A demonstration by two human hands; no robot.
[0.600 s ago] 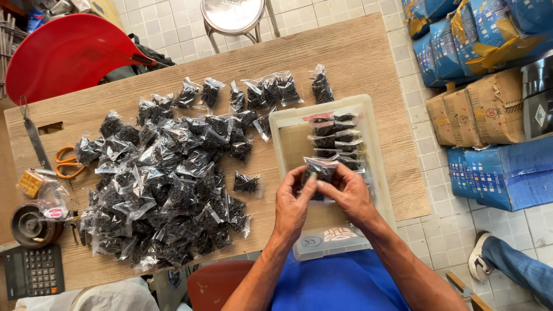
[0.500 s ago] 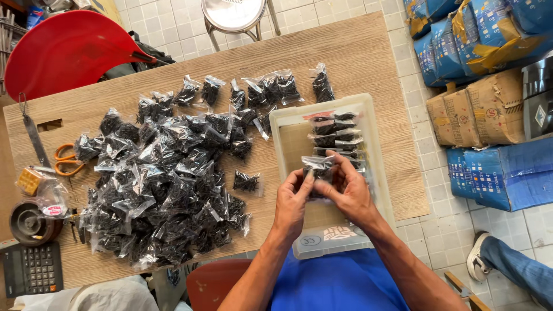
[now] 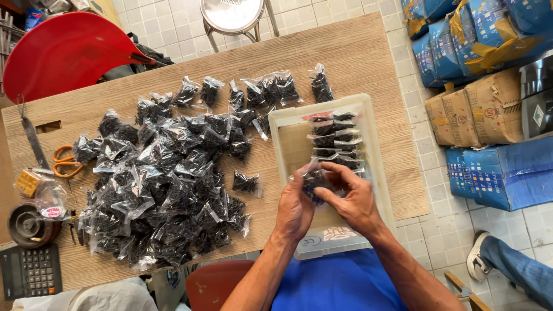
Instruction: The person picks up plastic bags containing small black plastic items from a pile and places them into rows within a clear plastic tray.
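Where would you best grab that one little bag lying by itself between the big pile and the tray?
Pinch the lone bag from above at its clear right edge, where the plastic looks flat. Its dark contents bunch toward the left, and there is bare table around it, so fingers can likely come straight down without disturbing the pile or tray.

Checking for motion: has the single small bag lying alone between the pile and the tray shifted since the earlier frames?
No. The lone bag keeps its place left of the tray.

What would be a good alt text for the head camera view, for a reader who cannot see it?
Two bare hands, left hand and right hand, hold a small clear bag of dark pieces over a pale plastic tray where similar bags are stacked. A large pile of such bags covers the wooden table.
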